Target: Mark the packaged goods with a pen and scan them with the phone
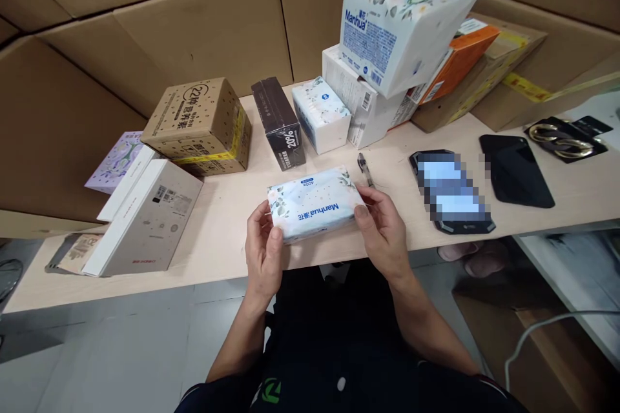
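A pack of tissues (317,203), white and pale blue with flowers and blue lettering upside down to me, is held near the table's front edge. My left hand (265,248) grips its left end, thumb on the near corner. Around the right end closes my right hand (382,232), its thumb resting on top. The fingers under the pack are partly hidden. Just beyond the pack lie a pen (365,170), a dark box marked 20% (278,122) and a smaller floral tissue pack (321,113).
A big Manhua pack (387,26) sits on a white box (361,97) at the back right. Cartons (198,126) and white boxes (150,219) stand left. To the right lie a phone with a blurred screen (453,190), a black tablet-like slab (516,171) and gold-ringed items (564,141).
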Motion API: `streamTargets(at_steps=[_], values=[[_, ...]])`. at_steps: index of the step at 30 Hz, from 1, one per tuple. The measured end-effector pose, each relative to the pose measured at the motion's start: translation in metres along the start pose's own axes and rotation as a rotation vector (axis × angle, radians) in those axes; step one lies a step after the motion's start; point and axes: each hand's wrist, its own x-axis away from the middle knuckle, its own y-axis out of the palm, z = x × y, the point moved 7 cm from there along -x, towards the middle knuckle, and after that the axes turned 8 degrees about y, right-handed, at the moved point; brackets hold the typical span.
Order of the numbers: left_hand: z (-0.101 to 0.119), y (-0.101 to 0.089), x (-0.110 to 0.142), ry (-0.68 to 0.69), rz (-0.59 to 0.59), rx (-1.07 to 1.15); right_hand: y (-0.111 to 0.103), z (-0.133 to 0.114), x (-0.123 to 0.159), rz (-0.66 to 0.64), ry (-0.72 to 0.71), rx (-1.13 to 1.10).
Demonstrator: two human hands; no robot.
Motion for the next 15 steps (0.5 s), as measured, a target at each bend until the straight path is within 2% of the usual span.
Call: streamTargets(at_steps=[8,15], values=[[0.0006,0.0004,0.0016,0.007,-0.025,-0.022,0.0015,0.0029,0.0003,-0.019,-0.001,0.017],[-0.0018,-0.0009,0.0023,0.002,-0.027,-0.032,-0.002,0.0014,0.004,0.003,-0.058,0.018]])
